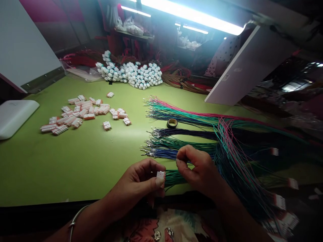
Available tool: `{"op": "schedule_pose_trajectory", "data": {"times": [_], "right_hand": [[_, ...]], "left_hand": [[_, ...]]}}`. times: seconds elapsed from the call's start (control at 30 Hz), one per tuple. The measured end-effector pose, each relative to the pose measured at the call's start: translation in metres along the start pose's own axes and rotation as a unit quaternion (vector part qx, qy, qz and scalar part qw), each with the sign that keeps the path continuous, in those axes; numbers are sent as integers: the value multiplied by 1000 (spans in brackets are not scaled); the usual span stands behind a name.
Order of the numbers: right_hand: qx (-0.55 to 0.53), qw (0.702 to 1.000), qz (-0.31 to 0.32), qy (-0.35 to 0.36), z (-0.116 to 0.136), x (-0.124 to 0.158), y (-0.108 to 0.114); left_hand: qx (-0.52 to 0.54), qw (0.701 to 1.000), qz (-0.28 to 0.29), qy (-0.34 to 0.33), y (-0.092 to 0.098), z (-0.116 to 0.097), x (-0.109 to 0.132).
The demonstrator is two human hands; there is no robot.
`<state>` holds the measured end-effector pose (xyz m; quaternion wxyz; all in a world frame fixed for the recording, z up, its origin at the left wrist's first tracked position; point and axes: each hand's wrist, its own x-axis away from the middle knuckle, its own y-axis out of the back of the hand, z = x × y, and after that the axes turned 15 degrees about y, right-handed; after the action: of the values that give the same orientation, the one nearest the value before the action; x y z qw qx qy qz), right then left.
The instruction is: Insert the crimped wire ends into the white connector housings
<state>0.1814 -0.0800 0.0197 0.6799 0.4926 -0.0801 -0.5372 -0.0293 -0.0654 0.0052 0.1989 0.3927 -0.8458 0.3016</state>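
Note:
Near the front edge of the table, my left hand [143, 179] pinches a small white and orange connector housing [160, 175] between thumb and fingers. To its right, my right hand [198, 168] is closed in a pinch. Whatever lies between those fingertips is too small or hidden to make out. Green wires [174, 177] run between the two hands; whether they enter the housing cannot be told. Just beyond my right hand lie blue wires [164, 154], green wires [184, 144] and dark wires [186, 133], their bare metal terminals pointing left.
Loose connector housings [88, 111] are scattered on the green table [75, 168] at left. White connectors [141, 75] with wires are heaped at the back. A tape roll [172, 123] sits among pink and teal wires [186, 112]. Wired connectors [280, 201] lie at right, a white panel [234, 67] behind.

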Motion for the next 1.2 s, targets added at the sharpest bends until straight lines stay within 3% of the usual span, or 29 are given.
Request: {"op": "schedule_pose_trajectory", "data": {"times": [0.1,0.27,0.53,1.2], "right_hand": [[-114,993,-24,-1,10,-4,-1],[-198,978,-71,-5,22,-7,-6],[-301,939,-74,-150,19,8,-10],[-215,967,-44,-132,23,17,-14]], "left_hand": [[17,1000,5,2,3,0,-2],[56,998,27,12,5,0,-5],[103,992,66,35,6,1,-8],[123,989,77,35,3,-2,-8]]}}
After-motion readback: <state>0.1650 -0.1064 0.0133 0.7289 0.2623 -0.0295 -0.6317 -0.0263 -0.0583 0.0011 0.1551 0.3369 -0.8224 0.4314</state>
